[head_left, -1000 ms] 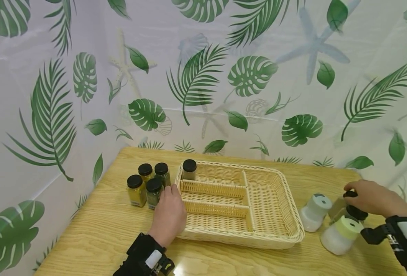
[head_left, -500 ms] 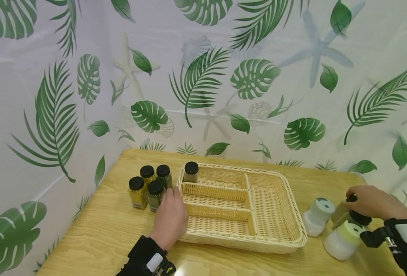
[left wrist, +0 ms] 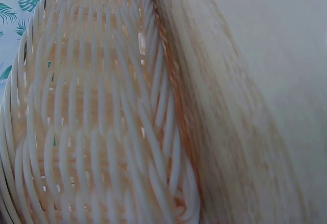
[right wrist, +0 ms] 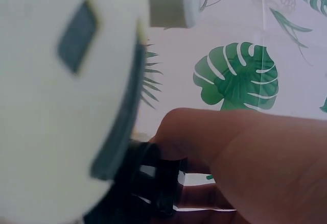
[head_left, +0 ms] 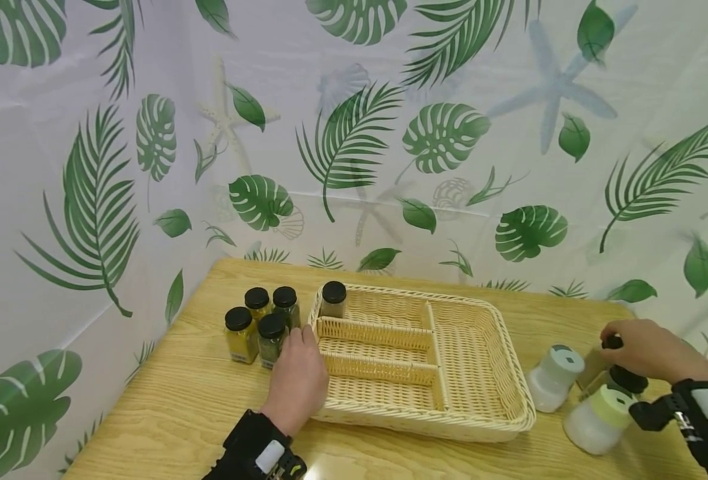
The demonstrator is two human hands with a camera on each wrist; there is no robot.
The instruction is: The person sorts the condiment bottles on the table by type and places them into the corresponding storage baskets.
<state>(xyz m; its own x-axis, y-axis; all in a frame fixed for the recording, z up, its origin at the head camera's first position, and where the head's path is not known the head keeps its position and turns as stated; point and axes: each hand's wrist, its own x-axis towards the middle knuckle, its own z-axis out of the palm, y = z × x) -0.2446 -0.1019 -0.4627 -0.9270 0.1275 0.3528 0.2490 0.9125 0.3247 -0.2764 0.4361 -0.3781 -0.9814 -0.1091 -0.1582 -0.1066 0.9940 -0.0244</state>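
Note:
My left hand (head_left: 299,380) is at the left rim of a pale wicker basket (head_left: 414,419), fingers bent over the edge, fingertips hidden. Its woven outer wall (left wrist: 97,106) fills much of the left wrist view. Just left of that hand stands a dark-green spice jar (head_left: 272,343) with a black lid. At the far right my right hand (head_left: 645,350) grips the black lid of a brown-filled spice jar (head_left: 593,365) from above. In the right wrist view, my right hand (right wrist: 204,152) has its fingers curled around the black lid (right wrist: 156,183).
Other black-lidded jars, one yellow (head_left: 241,337), stand left of the basket; one jar (head_left: 333,300) is inside its back-left compartment. By my right hand are a grey-lidded white container (head_left: 553,380), a yellow-green-lidded container (head_left: 597,420) and another black-lidded jar (head_left: 629,379). A leaf-printed sheet (head_left: 354,133) hangs behind.
The whole head view has shifted slightly down and right. Both hands keep their places at the basket rim and at the jar.

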